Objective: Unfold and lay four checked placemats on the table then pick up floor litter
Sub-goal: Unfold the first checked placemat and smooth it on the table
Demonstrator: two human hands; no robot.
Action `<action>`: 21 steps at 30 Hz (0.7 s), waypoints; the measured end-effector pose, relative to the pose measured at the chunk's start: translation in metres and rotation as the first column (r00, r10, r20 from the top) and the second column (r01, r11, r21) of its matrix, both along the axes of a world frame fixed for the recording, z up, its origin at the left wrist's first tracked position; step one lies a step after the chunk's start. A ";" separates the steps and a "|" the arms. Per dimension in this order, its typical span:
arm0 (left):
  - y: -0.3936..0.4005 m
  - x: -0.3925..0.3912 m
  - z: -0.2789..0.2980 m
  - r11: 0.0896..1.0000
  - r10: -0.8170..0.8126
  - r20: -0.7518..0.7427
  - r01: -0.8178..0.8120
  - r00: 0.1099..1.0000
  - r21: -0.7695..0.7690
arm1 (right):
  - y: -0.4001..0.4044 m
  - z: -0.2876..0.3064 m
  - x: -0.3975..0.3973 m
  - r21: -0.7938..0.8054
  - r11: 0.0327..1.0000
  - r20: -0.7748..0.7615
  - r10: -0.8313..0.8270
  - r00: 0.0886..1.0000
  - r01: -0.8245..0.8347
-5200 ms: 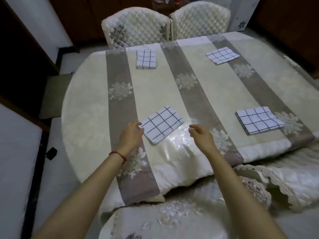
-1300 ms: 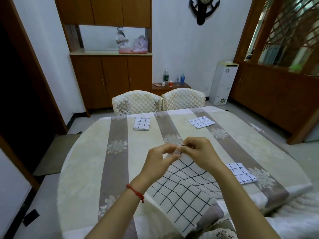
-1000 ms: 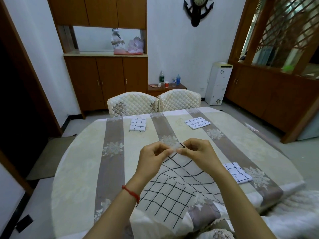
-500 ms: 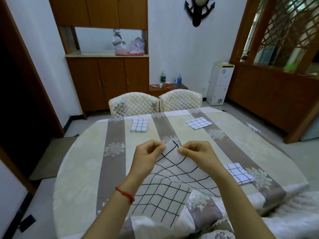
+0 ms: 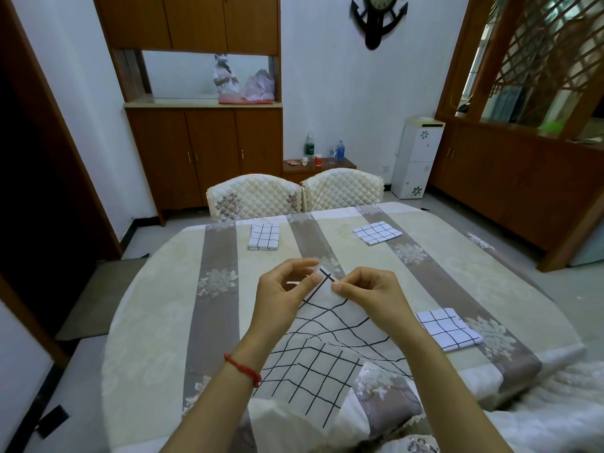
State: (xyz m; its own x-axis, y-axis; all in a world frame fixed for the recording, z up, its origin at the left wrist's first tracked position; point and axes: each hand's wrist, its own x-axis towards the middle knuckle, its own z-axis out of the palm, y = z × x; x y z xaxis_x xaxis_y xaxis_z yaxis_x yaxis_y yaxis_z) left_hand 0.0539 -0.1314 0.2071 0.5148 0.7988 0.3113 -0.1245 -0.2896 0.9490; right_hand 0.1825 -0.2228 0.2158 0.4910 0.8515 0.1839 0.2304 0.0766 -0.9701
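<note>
Above the table [image 5: 157, 289], both hands pinch one placemat [image 5: 327, 361] corner: left hand [image 5: 281, 299], right hand [image 5: 369, 294]. Layers may cling; a slipped pinch drops it crooked.

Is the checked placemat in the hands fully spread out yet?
Not fully: the white black-checked cloth placemat hangs partly opened, its top corner pinched by left hand and right hand.

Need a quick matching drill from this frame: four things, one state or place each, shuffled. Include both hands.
Things:
1. left hand
2. held placemat
3. placemat by the right table edge
4. red cup

States or places:
A. folded, flat on the tablecloth
B. on the low stand behind the chairs
C. partly unfolded, top corner lifted
D. pinches the cloth's top corner opposite the right hand

Pairs: 1-D, 2-C, 3-A, 4-B
</note>
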 end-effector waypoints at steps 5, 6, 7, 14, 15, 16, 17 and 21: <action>0.000 0.001 0.001 0.999 -0.037 -0.053 0.037 0.998 0.008 | -0.001 0.000 0.000 0.007 1.000 0.008 0.001 1.000 -0.001; 0.000 0.002 0.000 0.999 -0.049 -0.060 0.049 0.997 -0.013 | -0.001 0.000 0.000 0.013 1.000 0.004 0.001 1.000 -0.001; -0.001 0.002 0.000 0.998 -0.057 -0.064 0.055 0.996 -0.036 | -0.001 -0.001 0.000 0.018 1.000 0.000 0.000 1.000 0.000; -0.001 0.004 -0.005 0.995 0.027 -0.030 -0.030 0.999 -0.100 | -0.004 -0.001 0.000 -0.034 0.997 -0.025 0.074 0.997 -0.075; -0.001 0.005 -0.005 0.995 0.038 -0.024 -0.040 0.999 -0.090 | -0.004 -0.002 0.000 -0.044 0.995 -0.032 0.092 0.995 -0.093; -0.001 0.006 -0.005 0.995 0.047 -0.019 -0.048 0.999 -0.083 | -0.003 -0.002 -0.001 -0.048 0.993 -0.034 0.107 0.994 -0.108; -0.001 0.006 -0.005 0.995 0.054 -0.016 -0.055 0.998 -0.083 | -0.003 -0.002 -0.002 -0.048 0.992 -0.031 0.115 0.993 -0.117; -0.002 0.007 -0.005 0.995 0.005 -0.036 -0.009 0.999 -0.099 | 0.001 0.000 -0.004 -0.037 0.991 0.007 0.128 0.992 -0.127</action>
State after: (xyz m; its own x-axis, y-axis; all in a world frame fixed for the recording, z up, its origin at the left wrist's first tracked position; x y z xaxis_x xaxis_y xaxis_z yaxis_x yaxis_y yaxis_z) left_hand 0.0607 -0.1334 0.2023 0.5187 0.8282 0.2122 -0.0884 -0.1949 0.9768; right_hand 0.1781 -0.2218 0.2155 0.3763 0.9133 0.1557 0.2300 0.0707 -0.9706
